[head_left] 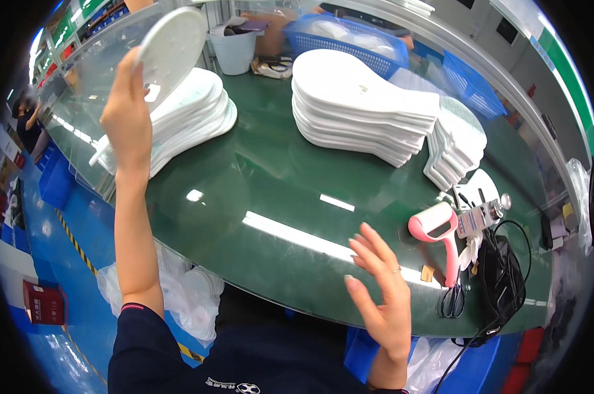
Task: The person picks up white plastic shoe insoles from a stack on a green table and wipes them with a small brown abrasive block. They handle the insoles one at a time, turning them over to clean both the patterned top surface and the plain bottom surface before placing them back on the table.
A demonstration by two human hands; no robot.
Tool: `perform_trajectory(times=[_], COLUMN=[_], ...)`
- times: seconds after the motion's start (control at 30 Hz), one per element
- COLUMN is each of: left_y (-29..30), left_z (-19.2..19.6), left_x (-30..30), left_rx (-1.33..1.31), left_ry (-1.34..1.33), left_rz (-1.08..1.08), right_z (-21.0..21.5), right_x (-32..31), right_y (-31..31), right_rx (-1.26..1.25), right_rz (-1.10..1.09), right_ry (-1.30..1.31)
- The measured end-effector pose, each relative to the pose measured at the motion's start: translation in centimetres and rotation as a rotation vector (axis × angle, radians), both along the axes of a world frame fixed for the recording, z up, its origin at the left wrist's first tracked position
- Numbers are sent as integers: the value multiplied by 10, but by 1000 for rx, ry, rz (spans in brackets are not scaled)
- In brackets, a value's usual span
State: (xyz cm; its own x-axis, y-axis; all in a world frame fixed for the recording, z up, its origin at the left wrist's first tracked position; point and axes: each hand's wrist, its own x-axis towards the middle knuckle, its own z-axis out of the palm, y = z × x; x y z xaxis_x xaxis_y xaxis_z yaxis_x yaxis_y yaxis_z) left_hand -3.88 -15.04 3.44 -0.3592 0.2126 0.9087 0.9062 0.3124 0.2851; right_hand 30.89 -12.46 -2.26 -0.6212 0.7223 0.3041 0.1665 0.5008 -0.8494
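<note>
Green tabletop (244,171) bears a labelled bottle (473,222); left hand (127,118) holds white panel (175,49).

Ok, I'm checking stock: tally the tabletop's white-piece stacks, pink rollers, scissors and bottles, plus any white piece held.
Stacks of white pieces: 3
Pink roller: 1
Scissors: 1
Bottle: 1
White piece in left hand: 1
Total: 7

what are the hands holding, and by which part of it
The left hand holds a white piece by its left edge as seen here; the right hand is open and holds nothing.
</note>
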Motion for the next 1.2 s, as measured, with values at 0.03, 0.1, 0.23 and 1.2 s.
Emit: perform_trajectory(times=[0.03, 0.1, 0.23, 1.2], left_y=[-3, -8, -29, -66], left_z=[6, 2, -19, -48], left_x=[25, 61, 128, 171], left_rx=[44, 75, -229, -104], left_ry=[-102, -209, -487, -1297], left_rz=[-92, -241, -645, -1544], right_z=[-2, -4, -21, -10], right_x=[-3, -11, -22, 34], right_y=[-3, -12, -25, -16], right_rx=[-30, -204, -640, -930], right_rz=[29, 90, 280, -163], right_ry=[20, 163, 464, 1185])
